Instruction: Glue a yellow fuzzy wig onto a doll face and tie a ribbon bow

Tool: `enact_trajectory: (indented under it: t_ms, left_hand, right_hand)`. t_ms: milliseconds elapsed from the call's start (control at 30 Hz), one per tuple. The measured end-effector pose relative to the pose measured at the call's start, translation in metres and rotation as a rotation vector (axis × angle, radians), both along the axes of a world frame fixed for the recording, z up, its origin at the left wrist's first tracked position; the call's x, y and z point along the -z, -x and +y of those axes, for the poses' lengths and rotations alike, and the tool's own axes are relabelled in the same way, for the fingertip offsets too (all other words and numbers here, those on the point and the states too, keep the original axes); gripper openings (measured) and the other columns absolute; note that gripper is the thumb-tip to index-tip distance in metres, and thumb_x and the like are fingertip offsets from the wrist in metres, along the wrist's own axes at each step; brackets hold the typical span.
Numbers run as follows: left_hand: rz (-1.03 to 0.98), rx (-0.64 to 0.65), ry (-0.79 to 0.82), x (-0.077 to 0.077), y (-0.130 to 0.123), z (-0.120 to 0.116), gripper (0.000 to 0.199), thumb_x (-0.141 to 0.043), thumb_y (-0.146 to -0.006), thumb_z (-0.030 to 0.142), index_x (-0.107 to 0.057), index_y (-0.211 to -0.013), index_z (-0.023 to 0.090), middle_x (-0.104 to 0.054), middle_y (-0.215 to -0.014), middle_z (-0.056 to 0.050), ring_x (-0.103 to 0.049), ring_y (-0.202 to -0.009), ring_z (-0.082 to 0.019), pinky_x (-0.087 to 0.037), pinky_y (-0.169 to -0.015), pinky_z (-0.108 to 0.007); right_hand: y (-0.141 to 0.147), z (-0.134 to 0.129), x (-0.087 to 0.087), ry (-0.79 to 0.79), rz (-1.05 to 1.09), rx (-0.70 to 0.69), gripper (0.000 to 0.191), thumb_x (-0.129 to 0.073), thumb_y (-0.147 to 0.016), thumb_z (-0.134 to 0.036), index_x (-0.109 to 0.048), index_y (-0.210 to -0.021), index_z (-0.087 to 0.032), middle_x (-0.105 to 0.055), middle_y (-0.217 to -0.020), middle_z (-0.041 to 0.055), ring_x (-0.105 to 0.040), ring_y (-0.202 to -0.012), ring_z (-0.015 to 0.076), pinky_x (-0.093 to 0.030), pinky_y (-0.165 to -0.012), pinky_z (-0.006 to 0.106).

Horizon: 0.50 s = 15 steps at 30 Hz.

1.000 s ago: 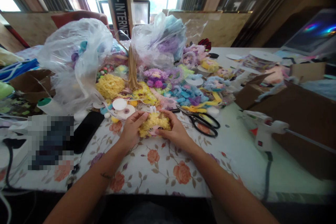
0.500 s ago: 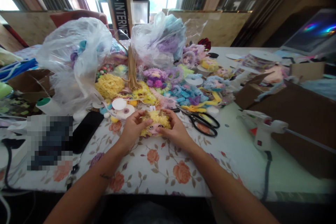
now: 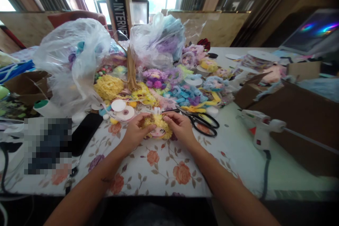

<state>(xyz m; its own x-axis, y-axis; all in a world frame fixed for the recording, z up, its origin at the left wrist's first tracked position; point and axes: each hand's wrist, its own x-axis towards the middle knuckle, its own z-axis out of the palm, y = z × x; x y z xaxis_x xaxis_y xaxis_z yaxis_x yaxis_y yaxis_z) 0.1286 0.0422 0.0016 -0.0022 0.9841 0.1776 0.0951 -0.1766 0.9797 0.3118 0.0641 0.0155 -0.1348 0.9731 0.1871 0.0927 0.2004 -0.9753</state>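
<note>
Here are the hands, both closed on the little yellow-haired doll head (image 3: 159, 133), which sits squarely between them, face up toward the wearer. The left hand (image 3: 134, 131) has its thumb over the front of the curls and its fingers tucked behind. The right hand (image 3: 183, 129) pinches at the upper right of the hair; exactly what those fingertips hold is too small to tell. Neither hand is nearer: it's one on each side, and the head's wider way looks to run across, from palm to palm. A white tag (image 3: 157, 110) stands up at its far side.

Now outward from the doll head! To its right, just past the right hand, lie the black-handled scissors (image 3: 192, 118), loops turned away from it. Well off to the right comes the white glue gun (image 3: 263, 130), with a cardboard box (image 3: 299, 123) beyond. To its left, past the left hand, rests a black phone (image 3: 86, 134). On its far side it's crowded: white spools (image 3: 118, 105), a fluffy yellow bundle (image 3: 108, 87), heaped trims, then plastic bags. On its near side, flowered cloth stretches over the tabletop (image 3: 161, 180) to the front edge, with the forearms reaching in on either side.
</note>
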Motion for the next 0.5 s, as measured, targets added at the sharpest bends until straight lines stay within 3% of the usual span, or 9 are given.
enact_trajectory:
  t_ms: [267,400,500]
  left_hand:
    - [-0.047,0.012,0.011,-0.0046,-0.0023,-0.0016,0.033,-0.076,-0.067,0.030,-0.062,-0.096,0.020,-0.065,-0.100,-0.004,-0.060,-0.095,-0.020,-0.047,-0.081,-0.030]
    - [-0.099,-0.021,0.064,-0.0044,-0.0022,0.0001,0.037,-0.077,-0.065,0.029,-0.062,-0.097,0.020,-0.064,-0.099,-0.004,-0.059,-0.095,-0.020,-0.047,-0.079,-0.029]
    - [-0.167,-0.035,0.122,-0.0030,-0.0016,0.0023,0.042,-0.077,-0.065,0.031,-0.061,-0.102,0.020,-0.062,-0.103,-0.004,-0.057,-0.096,-0.018,-0.047,-0.079,-0.027]
  right_hand:
    - [0.0069,-0.0028,0.0034,-0.083,0.000,0.047,0.022,-0.063,-0.078,-0.039,-0.062,-0.071,-0.019,-0.066,-0.089,0.0058,-0.060,-0.079,0.0190,-0.048,-0.066,0.028]
    - [0.0090,-0.0054,0.0036,0.011,0.035,0.062,0.025,-0.062,-0.079,-0.044,-0.066,-0.083,-0.019,-0.066,-0.081,0.0034,-0.058,-0.071,0.0176,-0.047,-0.064,0.028]
    - [0.0101,-0.0055,0.0029,0.049,0.129,0.068,0.032,-0.058,-0.082,-0.048,-0.066,-0.094,-0.019,-0.068,-0.091,0.0039,-0.061,-0.082,0.0190,-0.048,-0.074,0.029]
